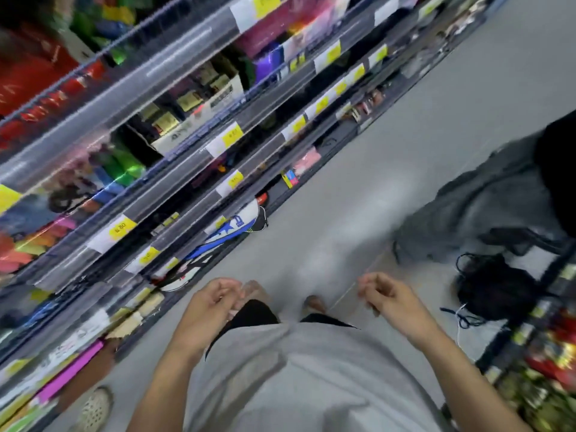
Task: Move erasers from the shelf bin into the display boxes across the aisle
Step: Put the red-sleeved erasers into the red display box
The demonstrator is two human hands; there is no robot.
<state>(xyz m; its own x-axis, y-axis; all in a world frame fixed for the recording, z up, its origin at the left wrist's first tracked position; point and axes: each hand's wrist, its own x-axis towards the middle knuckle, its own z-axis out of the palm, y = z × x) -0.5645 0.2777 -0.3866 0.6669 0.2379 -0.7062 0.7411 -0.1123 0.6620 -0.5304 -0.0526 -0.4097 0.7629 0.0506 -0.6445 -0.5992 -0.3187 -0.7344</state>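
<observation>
Loosely curled left hand [212, 302], right hand [386, 296], aisle floor [358, 188]

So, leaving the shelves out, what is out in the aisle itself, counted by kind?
Hands: 2, left hand and right hand
Wearer's feet: 2
Crouching person in grey: 1
Black bag on the floor: 1
Pale shoe, someone else's: 1
Total: 7

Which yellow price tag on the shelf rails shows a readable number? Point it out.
The yellow price tag on the lower-left rail, reading 80; the other tags are blurred.
</observation>
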